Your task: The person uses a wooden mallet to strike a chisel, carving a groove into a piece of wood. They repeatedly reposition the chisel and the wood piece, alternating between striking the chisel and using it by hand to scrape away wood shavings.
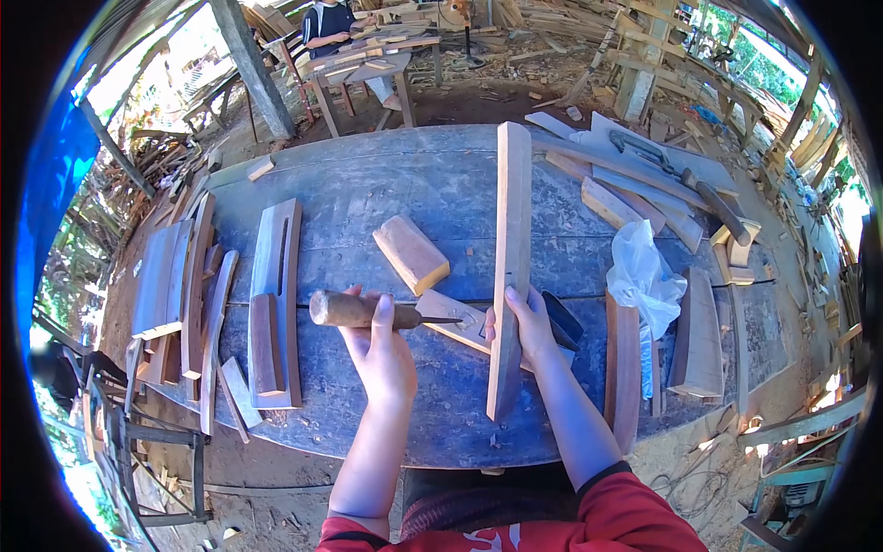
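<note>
My left hand is closed around the thick round wooden handle of a chisel. Its narrow metal shaft points right, toward a long squared length of wood. That length stands nearly upright in my view, gripped near its lower half by my right hand, thumb on the near face. Beneath and behind it lie a flat wooden piece with a marking on it and a dark curved object, partly hidden. A short wooden block rests just beyond the chisel.
Boards and a slotted wooden piece lie left on the blue-grey tabletop. A clear plastic bag sits on the right among timber. Farther back are a metal clamp and a hammer. Another person is at a far bench.
</note>
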### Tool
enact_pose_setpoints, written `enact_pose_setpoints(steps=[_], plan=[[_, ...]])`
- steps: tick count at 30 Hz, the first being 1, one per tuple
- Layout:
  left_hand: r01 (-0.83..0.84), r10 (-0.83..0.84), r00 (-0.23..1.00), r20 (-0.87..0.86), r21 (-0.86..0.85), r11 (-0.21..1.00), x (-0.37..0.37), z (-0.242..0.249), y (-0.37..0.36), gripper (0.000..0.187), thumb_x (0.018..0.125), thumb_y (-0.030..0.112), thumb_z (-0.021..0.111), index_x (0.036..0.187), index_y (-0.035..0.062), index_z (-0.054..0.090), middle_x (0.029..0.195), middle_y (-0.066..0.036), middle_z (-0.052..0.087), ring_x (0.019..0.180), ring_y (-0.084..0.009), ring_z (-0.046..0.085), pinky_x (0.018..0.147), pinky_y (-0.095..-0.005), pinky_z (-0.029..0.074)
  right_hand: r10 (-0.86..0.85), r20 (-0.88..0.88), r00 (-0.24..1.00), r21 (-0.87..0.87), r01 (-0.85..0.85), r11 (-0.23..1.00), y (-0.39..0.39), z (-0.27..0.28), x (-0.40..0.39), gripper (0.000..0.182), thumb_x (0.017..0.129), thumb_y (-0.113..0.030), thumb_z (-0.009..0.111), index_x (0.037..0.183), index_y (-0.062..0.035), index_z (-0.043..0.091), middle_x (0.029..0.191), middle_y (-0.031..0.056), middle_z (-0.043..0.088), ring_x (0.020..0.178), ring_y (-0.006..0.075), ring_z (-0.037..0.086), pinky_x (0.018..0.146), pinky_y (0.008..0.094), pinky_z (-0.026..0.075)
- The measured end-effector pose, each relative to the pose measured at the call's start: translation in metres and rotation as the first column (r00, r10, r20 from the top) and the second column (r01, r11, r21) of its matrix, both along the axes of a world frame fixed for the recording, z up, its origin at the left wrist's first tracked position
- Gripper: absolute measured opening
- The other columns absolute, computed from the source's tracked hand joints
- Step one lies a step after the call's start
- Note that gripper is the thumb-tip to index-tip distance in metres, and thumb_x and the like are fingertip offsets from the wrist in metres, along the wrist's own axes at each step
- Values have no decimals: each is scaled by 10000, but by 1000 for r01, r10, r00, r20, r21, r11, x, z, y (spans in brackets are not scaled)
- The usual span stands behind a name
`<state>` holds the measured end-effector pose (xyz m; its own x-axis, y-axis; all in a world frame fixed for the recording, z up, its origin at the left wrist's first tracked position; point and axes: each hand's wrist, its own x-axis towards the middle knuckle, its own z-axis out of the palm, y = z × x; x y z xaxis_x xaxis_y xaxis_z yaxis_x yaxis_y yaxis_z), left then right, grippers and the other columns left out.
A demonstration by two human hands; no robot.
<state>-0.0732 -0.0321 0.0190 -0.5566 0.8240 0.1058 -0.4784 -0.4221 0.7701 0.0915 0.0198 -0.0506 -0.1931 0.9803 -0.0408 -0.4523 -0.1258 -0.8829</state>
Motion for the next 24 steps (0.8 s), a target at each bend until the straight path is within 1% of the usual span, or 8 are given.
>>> enact_pose_setpoints(steps=[1,4,7,11,12,18,22,24], plan=[[-2,2,1000,0,0,1000,-1,0,0,298,889,83,502,1154,67,367,952,-48,470,918,-142,458,893,-313,341,-5,17,1000,-6,5,1000,0,0,0,264,888,-295,487,943,-54,394,617,122,538,473,207,543,467,318,477],[54,-71,970,-234,-80,995,-2,1,1,367,895,95,498,1226,90,340,989,-33,459,957,-124,433,917,-313,312,-13,31,999,-17,14,1000,0,1,0,266,890,-303,483,939,-59,389,619,123,537,478,206,543,473,322,479],[55,-80,951,-300,-89,995,5,10,-1,376,900,108,497,1237,85,332,1006,-26,444,964,-117,419,914,-310,306,-18,22,1000,-17,18,1000,0,0,0,269,892,-310,481,933,-61,387,620,121,536,484,205,544,479,323,481],[63,-73,952,-298,-45,997,11,12,4,360,911,125,485,1233,77,332,1027,-33,424,963,-118,410,910,-307,306,-25,21,999,-17,25,1000,-1,1,-1,269,893,-313,477,927,-61,389,619,118,537,491,204,545,485,321,482],[81,-89,956,-280,-40,996,10,12,4,352,915,133,480,1229,75,332,1060,-45,417,987,-126,409,913,-318,308,-23,22,999,-16,23,1000,-2,2,-1,269,893,-313,477,927,-61,389,619,118,537,491,204,545,485,321,482],[68,-71,969,-238,-23,997,14,9,12,355,913,145,490,1221,73,331,1103,-64,415,1037,-144,409,928,-324,315,-38,40,998,-22,38,999,-1,1,-1,266,893,-315,475,925,-63,395,622,117,541,486,204,546,486,319,483],[41,-50,957,-287,-35,999,16,2,18,362,909,154,501,1218,70,332,1111,-71,415,1041,-145,411,925,-314,322,-34,34,999,-14,35,999,-1,1,0,283,885,-328,488,923,-60,403,623,116,543,484,202,546,484,317,481],[45,-46,970,-239,-8,999,17,0,21,373,907,162,508,1217,59,329,1109,-78,416,1047,-148,410,922,-313,327,-27,28,999,-1,27,1000,0,0,0,290,883,-331,492,922,-58,405,622,116,542,484,201,545,483,317,481]])
